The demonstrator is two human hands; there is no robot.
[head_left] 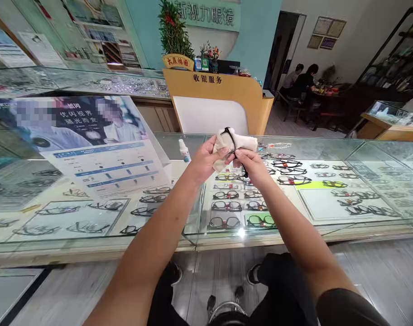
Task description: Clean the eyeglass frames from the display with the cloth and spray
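Observation:
Above a glass display counter, my two hands meet around a pair of black-framed eyeglasses (231, 137) and a cream cloth (244, 142). My left hand (208, 156) is closed, pinching the cloth against the frame. On the other side, my right hand (250, 163) grips the frame near its lower part, fingers pressed together. Part of the cloth spreads out behind the fingers to the right. The lenses are mostly covered by cloth and fingers. Just left of my hands, a small white spray bottle (184, 150) stands on the glass.
Rows of eyeglasses (227, 206) lie inside the glass counter (203, 228) below my hands. A large printed sign (104, 158) stands on the left. Behind is a wooden cashier desk (213, 79); two people (303, 83) sit at a table at the far right.

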